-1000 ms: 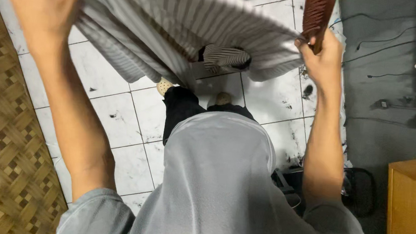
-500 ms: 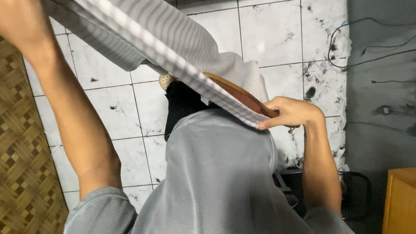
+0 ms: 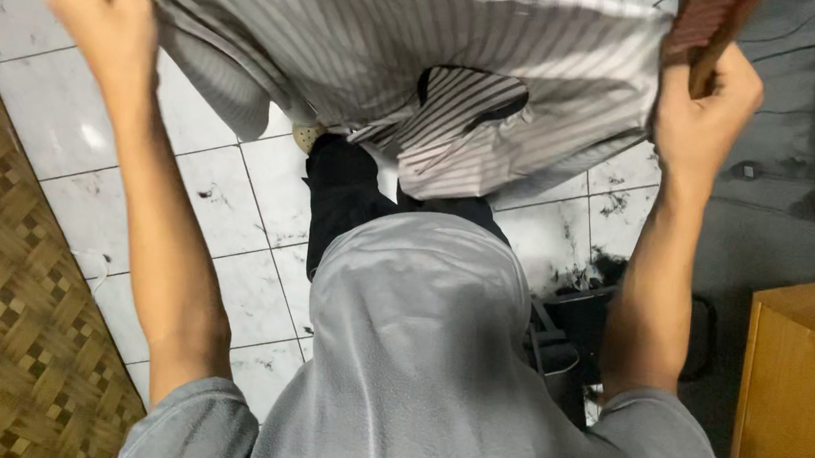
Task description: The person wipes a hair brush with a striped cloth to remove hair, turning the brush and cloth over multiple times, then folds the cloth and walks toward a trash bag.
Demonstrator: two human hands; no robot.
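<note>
Your left hand [image 3: 102,11] has its grip clamped on one top corner of the grey striped shirt [image 3: 383,60]. Your right hand [image 3: 708,113] has its grip closed on the opposite corner together with a brown wooden hanger [image 3: 705,29]. The shirt is stretched out between both hands, held up in the air above the white tiled floor [image 3: 222,213]. A wooden cabinet [image 3: 806,392] stands at your right.

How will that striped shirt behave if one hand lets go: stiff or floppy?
Probably floppy: the striped shirt sags in folds between the left hand and right hand. It looks thin and light, so a freed edge would likely drop and swing. The wooden hanger in the right hand seems rigid.
</note>
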